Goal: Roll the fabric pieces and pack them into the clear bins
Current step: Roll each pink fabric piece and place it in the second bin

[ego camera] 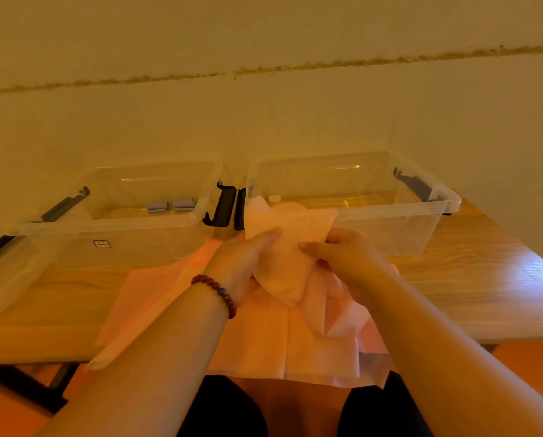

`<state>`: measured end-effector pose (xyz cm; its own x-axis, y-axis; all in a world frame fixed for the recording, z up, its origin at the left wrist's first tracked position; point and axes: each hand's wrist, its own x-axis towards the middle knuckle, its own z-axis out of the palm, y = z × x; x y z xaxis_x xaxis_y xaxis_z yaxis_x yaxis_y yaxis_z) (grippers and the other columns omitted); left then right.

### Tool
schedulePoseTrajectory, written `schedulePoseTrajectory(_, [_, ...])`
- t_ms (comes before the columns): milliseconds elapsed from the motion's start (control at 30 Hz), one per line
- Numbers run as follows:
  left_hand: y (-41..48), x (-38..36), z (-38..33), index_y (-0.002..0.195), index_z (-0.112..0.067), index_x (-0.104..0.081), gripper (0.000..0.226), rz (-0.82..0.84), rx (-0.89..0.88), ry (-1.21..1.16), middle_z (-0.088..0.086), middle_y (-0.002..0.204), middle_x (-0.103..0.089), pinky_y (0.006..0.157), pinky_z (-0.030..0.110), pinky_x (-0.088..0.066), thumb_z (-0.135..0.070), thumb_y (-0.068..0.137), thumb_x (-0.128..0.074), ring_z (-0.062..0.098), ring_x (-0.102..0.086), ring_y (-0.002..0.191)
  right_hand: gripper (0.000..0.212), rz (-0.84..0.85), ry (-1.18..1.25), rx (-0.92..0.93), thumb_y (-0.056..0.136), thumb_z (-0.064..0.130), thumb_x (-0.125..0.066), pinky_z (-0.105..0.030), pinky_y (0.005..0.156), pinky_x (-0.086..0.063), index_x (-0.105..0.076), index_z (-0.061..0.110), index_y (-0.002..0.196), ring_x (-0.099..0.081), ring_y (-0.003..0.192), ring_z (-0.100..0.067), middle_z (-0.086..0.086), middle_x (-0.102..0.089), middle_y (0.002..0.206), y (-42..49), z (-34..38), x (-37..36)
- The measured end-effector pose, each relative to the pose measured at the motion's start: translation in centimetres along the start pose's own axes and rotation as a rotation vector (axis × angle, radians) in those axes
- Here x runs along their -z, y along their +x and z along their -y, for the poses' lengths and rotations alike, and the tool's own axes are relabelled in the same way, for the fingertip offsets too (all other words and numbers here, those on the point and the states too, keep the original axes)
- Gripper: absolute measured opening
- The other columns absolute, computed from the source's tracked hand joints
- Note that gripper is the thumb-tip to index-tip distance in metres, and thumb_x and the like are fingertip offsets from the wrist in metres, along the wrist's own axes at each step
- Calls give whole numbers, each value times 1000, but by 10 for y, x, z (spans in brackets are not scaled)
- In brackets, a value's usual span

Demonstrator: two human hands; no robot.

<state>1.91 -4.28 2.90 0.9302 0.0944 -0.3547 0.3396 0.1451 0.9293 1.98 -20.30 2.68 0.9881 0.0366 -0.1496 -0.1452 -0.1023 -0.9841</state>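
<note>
At the bottom of the frame, dark-clad knees sit under the near edge of a glossy wood-grain table. Flat pink sheets of thin, matte, creased cloth cover the table's centre and hang over that edge.

Just above them, in mid-frame, both hands lift a paler pink fabric piece, loosely bunched into a cone whose top fans out. The left hand, with a red-brown bead bracelet on its wrist, lays nearly straight fingers against the piece; its thumb is hidden. The right hand pinches the cloth between its thumb and curled fingers.

The raised cloth covers the near left corner of the right clear bin. The left clear bin holds two small grey-blue rolls. Black latches stand between the bins. A clear lid lies at the left edge. A plain wall rises behind.
</note>
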Motion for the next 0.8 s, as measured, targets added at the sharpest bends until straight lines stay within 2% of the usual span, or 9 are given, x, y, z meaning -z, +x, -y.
schedulePoseTrajectory(100, [-10,5,-2,113,-13,-59,28,174,71,-20,10,105,-66,72,38,-56,-14,86,-66,26,-64,95,3,-45,42,161,90,21,-66,-29,73,-54,-67,19,88,-64,80,-11,2,-69,86,-2,5,6])
schedulePoseTrajectory(200, [-15,10,-16,105,-10,-61,14,246,8,-232,10,96,-69,80,43,-56,-15,94,-55,25,-67,91,16,-17,238,216,97,26,-55,-45,87,-53,-65,17,88,-62,84,-20,-3,-65,81,-1,15,8])
schedulePoseTrajectory(300, [-16,8,-32,102,-10,-63,17,288,-53,-359,8,91,-70,81,41,-56,-20,97,-49,23,-67,90,21,70,425,179,98,29,-53,-58,96,-48,-65,13,96,-63,95,-29,-12,-67,93,1,26,6])
schedulePoseTrajectory(433, [-12,4,-45,111,-14,-62,30,330,-96,-338,10,107,-69,82,42,-55,-31,101,-41,25,-66,101,40,195,546,8,85,39,-59,-43,81,-58,-62,11,114,-68,98,-26,-13,-70,111,-1,38,7])
schedulePoseTrajectory(500, [-8,4,-50,122,-12,-59,36,328,-120,-322,14,118,-66,85,44,-54,-33,102,-36,29,-63,109,49,295,517,-14,72,36,-65,-40,77,-57,-61,10,113,-66,91,-25,-12,-69,104,-4,39,11])
schedulePoseTrajectory(567, [-3,3,-54,126,-12,-56,37,282,-180,-340,16,118,-66,80,42,-57,-33,103,-36,29,-65,106,36,304,423,69,69,24,-66,-34,79,-53,-63,7,100,-62,89,-22,-9,-65,93,-3,40,16])
schedulePoseTrajectory(667, [3,3,-60,106,-21,-62,24,92,-349,-262,8,103,-70,72,37,-56,-29,102,-40,23,-67,92,9,251,414,234,80,17,-61,-27,82,-55,-63,9,84,-65,83,-14,0,-68,77,1,46,20])
schedulePoseTrajectory(733, [5,3,-64,98,-25,-63,22,0,-445,-163,5,99,-69,76,37,-54,-30,102,-42,21,-65,93,15,217,361,329,94,21,-53,-31,81,-56,-62,15,84,-65,74,-12,3,-67,71,2,54,18])
schedulePoseTrajectory(800, [2,1,-65,106,-24,-64,25,87,-432,-160,5,104,-70,80,37,-54,-40,98,-46,21,-66,97,25,164,318,383,101,25,-46,-34,72,-57,-58,19,81,-63,64,-13,4,-62,66,4,61,14])
